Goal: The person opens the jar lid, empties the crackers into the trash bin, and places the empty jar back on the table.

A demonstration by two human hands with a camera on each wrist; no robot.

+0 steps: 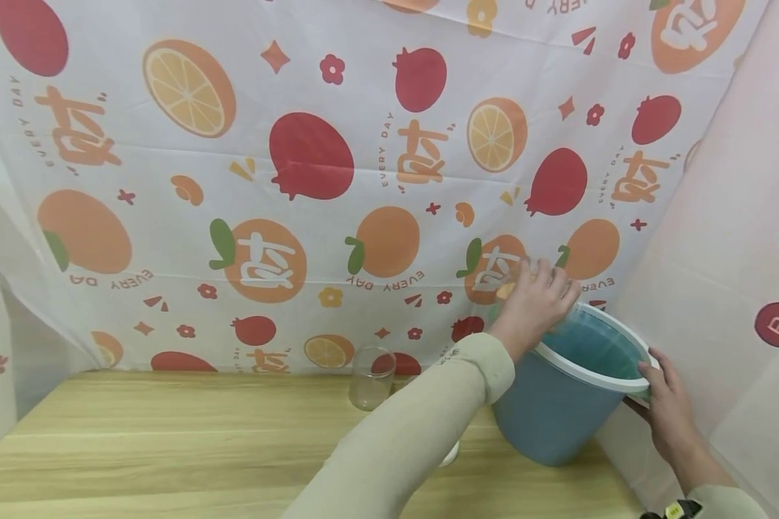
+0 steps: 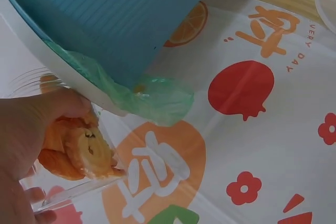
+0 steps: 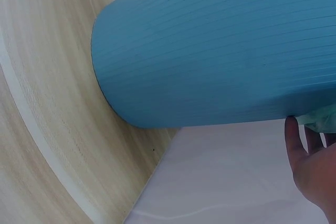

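My left hand (image 1: 537, 306) is over the far left rim of a blue trash bin (image 1: 552, 411). It grips a clear container (image 2: 79, 188), thumb pressed at the side. Inside lie orange pieces with pale insides (image 2: 79, 148) that look like peel. The container is tilted at the bin's white rim (image 2: 52, 66). A green plastic liner (image 2: 163, 98) hangs over that rim. My right hand (image 1: 671, 411) holds the bin's right rim, fingertips inside the edge. In the right wrist view its fingers (image 3: 295, 142) lie against the bin's side near the liner. The bin leans on the table.
A clear drinking glass (image 1: 371, 382) stands at the back of the wooden table (image 1: 169, 440). Part of a white object (image 1: 451, 455) shows beside my left sleeve. Fruit-patterned cloth (image 1: 311, 238) hangs behind the table, and pale sheeting (image 1: 740, 303) is close on the right.
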